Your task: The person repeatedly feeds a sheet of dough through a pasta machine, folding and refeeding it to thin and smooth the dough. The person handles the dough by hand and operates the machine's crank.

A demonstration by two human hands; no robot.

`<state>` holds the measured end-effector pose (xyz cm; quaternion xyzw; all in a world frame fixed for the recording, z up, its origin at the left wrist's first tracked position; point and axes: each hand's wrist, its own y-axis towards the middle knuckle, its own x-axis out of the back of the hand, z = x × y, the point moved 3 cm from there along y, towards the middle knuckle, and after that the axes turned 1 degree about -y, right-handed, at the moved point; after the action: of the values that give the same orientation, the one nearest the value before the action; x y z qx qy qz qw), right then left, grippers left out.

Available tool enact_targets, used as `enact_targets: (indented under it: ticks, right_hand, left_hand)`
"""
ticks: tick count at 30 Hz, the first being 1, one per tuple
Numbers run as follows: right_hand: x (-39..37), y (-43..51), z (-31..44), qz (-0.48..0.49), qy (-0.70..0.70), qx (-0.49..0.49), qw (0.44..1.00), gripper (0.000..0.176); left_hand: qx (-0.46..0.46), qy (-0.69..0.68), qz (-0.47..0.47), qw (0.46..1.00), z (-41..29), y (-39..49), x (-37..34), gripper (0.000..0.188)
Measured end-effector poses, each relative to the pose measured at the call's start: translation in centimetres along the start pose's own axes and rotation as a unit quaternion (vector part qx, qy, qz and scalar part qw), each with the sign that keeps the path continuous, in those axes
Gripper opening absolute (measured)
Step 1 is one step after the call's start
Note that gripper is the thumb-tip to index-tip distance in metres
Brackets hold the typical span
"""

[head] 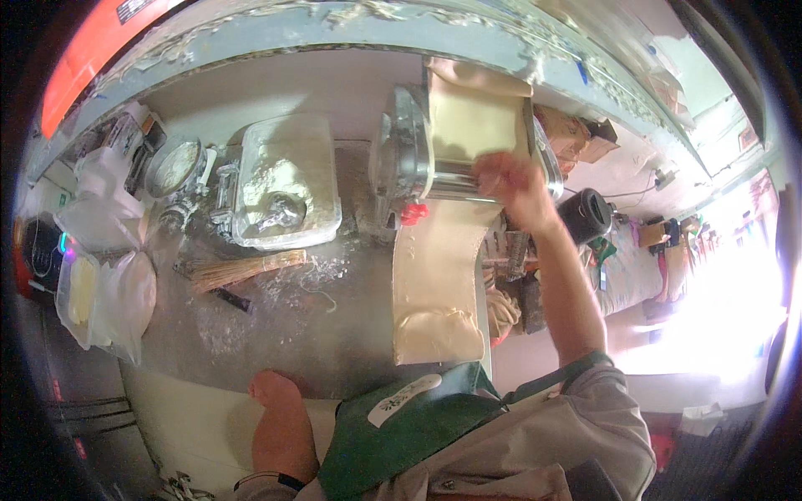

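Note:
A metal dough sheeter (401, 156) stands toward the back of the worktable. Pale yellow dough (476, 122) covers its upper feed tray, folded over at the top end. Below the rollers (457, 178), a long dough sheet (435, 263) runs down toward me, its near end folded over at the table's front edge. My right hand (510, 185), blurred, is at the right part of the rollers; whether its fingers touch them is unclear. My left hand (272, 385) rests by the table's front edge, its fingers mostly hidden from view.
Left of the sheeter stands a clear plastic bin (288, 181) of flour with a scoop (282, 213) inside. A straw hand brush (247, 269) lies in front. A round flour sieve (178, 166) and plastic bags (128, 294) sit farther left. A dusty shelf edge (263, 34) crosses above.

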<state>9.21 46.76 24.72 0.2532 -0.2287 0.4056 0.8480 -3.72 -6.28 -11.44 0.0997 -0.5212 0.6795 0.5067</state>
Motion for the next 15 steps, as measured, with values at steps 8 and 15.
enact_targets:
  ticks: [8, 15]
  right_hand:
    - [2.4, 13.8, -5.3, -0.095, -0.485, 0.204, 0.845, 0.046]
    - [3.2, 23.0, -3.9, -0.165, -0.422, 0.051, 0.89, 0.056]
  left_hand:
    - [0.071, -0.132, -0.12, 0.981, -0.3, -4.8, 4.2, 0.025]
    - [0.028, -0.106, -0.038, 0.993, 0.4, -2.0, -0.5, 0.034]
